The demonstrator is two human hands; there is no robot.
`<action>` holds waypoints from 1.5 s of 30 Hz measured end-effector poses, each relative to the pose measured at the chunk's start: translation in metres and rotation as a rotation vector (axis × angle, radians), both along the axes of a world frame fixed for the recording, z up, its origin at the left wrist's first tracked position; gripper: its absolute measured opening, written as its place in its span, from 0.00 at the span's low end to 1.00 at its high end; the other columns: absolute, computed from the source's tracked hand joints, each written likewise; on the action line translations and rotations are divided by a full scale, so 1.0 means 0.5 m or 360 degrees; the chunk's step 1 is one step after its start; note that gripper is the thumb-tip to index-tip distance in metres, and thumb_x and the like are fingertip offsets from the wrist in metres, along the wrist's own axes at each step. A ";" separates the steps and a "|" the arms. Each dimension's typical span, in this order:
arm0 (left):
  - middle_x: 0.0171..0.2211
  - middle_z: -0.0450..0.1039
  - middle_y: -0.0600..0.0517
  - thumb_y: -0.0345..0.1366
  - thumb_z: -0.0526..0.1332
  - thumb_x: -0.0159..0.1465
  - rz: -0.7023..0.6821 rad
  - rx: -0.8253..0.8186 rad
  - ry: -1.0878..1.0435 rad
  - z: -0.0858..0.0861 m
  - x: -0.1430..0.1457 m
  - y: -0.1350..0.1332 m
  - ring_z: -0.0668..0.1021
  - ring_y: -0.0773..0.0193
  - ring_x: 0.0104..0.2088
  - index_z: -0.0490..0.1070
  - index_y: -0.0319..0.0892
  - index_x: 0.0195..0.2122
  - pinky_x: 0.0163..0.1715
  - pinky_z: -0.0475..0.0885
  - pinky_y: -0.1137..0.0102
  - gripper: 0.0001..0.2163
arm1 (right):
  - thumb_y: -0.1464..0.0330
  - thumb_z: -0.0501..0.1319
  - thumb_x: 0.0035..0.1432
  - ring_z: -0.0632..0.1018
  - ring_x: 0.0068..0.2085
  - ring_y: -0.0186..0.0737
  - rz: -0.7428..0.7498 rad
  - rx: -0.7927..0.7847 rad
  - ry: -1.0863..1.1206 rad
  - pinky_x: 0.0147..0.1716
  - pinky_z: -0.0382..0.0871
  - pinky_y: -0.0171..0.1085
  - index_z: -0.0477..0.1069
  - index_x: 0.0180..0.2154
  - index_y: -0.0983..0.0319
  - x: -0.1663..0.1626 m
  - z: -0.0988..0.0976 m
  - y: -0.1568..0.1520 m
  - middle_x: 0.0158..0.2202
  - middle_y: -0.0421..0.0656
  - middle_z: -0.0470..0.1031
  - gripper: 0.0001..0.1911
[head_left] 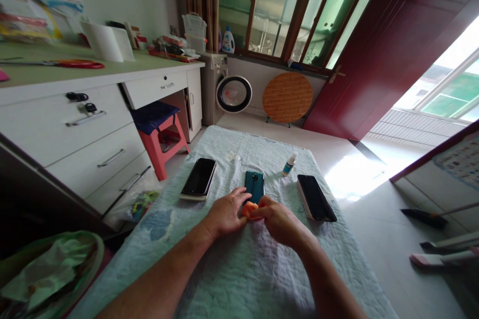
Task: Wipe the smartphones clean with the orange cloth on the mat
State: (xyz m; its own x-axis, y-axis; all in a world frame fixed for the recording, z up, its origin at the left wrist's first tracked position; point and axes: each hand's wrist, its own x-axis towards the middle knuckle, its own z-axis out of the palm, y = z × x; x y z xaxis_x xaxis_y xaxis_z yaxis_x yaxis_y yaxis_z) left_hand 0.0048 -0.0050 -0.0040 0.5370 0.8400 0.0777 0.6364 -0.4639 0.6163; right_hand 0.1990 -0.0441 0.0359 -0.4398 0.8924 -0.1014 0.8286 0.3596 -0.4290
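My left hand (pixel 224 214) and my right hand (pixel 279 222) meet over a pale green quilted cloth (pixel 239 269). Both pinch a small orange cloth (pixel 249 208) between their fingertips. Just beyond them a teal phone (pixel 255 185) lies face down, its lower end touching my fingers. A black phone (pixel 199 178) lies face up to the left. Another black phone (pixel 316 197) lies to the right. A small spray bottle (pixel 289 164) stands behind the teal phone, slightly to the right.
A white desk with drawers (pixel 93 124) runs along the left, a pink stool (pixel 159 134) under it. A washing machine (pixel 224 89) and a round wooden board (pixel 287 96) stand at the back wall. A bin with a green bag (pixel 48 274) sits lower left.
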 end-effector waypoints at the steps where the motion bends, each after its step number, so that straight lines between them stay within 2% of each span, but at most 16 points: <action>1: 0.62 0.61 0.45 0.36 0.62 0.54 0.0010 -0.0005 0.0000 0.001 0.000 -0.001 0.72 0.49 0.56 0.69 0.44 0.55 0.55 0.69 0.61 0.25 | 0.75 0.52 0.61 0.70 0.32 0.32 -0.0019 -0.0010 -0.0007 0.34 0.59 0.31 0.78 0.41 0.49 0.006 -0.001 0.002 0.37 0.39 0.69 0.20; 5: 0.62 0.62 0.47 0.31 0.59 0.53 0.0011 -0.0003 0.0024 0.005 -0.001 0.000 0.73 0.51 0.55 0.71 0.44 0.54 0.54 0.70 0.63 0.25 | 0.76 0.51 0.60 0.72 0.33 0.32 -0.0047 -0.0010 0.0000 0.35 0.59 0.31 0.79 0.40 0.50 0.017 -0.002 0.005 0.37 0.39 0.69 0.21; 10: 0.64 0.59 0.47 0.29 0.57 0.54 -0.0071 -0.0039 0.0093 0.008 -0.006 0.005 0.72 0.52 0.57 0.69 0.44 0.57 0.56 0.68 0.64 0.26 | 0.72 0.53 0.63 0.72 0.33 0.31 0.0005 0.0065 0.0062 0.35 0.59 0.31 0.77 0.38 0.57 -0.003 0.002 0.001 0.37 0.40 0.69 0.13; 15: 0.64 0.59 0.46 0.31 0.54 0.60 -0.0048 -0.0078 0.0087 0.009 -0.006 0.007 0.70 0.56 0.59 0.68 0.42 0.58 0.59 0.64 0.66 0.23 | 0.64 0.52 0.67 0.71 0.31 0.29 -0.0043 0.0194 0.0078 0.32 0.58 0.30 0.75 0.37 0.58 -0.035 -0.016 0.007 0.35 0.39 0.68 0.13; 19: 0.64 0.60 0.46 0.34 0.52 0.64 -0.0030 -0.0099 0.0065 0.007 -0.003 0.009 0.69 0.57 0.60 0.68 0.42 0.58 0.59 0.64 0.66 0.21 | 0.63 0.52 0.68 0.69 0.29 0.29 -0.0151 0.0317 -0.0075 0.28 0.55 0.31 0.73 0.36 0.59 -0.057 -0.031 0.011 0.34 0.39 0.68 0.13; 22: 0.64 0.60 0.46 0.34 0.52 0.64 -0.0025 -0.0090 0.0071 0.003 -0.002 0.010 0.68 0.57 0.60 0.68 0.41 0.58 0.60 0.63 0.66 0.21 | 0.62 0.52 0.68 0.68 0.27 0.28 -0.0190 0.0345 -0.0166 0.25 0.52 0.32 0.72 0.35 0.59 -0.058 -0.027 0.009 0.34 0.39 0.69 0.14; 28: 0.64 0.60 0.47 0.28 0.51 0.61 -0.0037 -0.0031 0.0109 -0.002 -0.002 0.011 0.68 0.60 0.60 0.68 0.43 0.58 0.60 0.62 0.67 0.23 | 0.67 0.55 0.64 0.69 0.27 0.30 -0.0228 0.0268 -0.0369 0.25 0.49 0.34 0.70 0.35 0.60 -0.028 -0.009 0.004 0.35 0.39 0.70 0.07; 31: 0.64 0.60 0.48 0.27 0.51 0.60 -0.0042 -0.0030 0.0113 -0.001 -0.003 0.011 0.68 0.60 0.60 0.68 0.43 0.58 0.60 0.62 0.68 0.24 | 0.67 0.53 0.65 0.69 0.27 0.30 -0.0222 0.0293 -0.0387 0.25 0.49 0.34 0.69 0.35 0.60 -0.025 -0.008 0.002 0.35 0.40 0.69 0.09; 40: 0.63 0.62 0.46 0.34 0.53 0.64 -0.0042 -0.0095 -0.0001 0.004 -0.002 0.010 0.71 0.58 0.58 0.69 0.43 0.57 0.59 0.63 0.67 0.20 | 0.67 0.53 0.65 0.70 0.30 0.31 -0.0163 0.0432 -0.0351 0.26 0.52 0.34 0.70 0.37 0.60 -0.073 -0.035 0.007 0.36 0.40 0.68 0.08; 45: 0.62 0.63 0.48 0.33 0.52 0.64 -0.0037 -0.0101 -0.0015 0.008 -0.002 0.007 0.72 0.59 0.57 0.70 0.45 0.56 0.58 0.64 0.68 0.20 | 0.66 0.53 0.65 0.70 0.31 0.32 -0.0165 0.0420 -0.0345 0.27 0.54 0.33 0.69 0.38 0.60 -0.080 -0.037 0.011 0.37 0.41 0.68 0.08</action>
State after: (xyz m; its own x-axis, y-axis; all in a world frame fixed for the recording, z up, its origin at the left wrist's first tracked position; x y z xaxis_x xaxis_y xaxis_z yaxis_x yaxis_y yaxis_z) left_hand 0.0039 -0.0015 0.0002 0.5562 0.8305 0.0300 0.6197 -0.4385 0.6509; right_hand 0.1589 -0.0386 0.0174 -0.3389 0.9391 0.0572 0.9282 0.3436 -0.1427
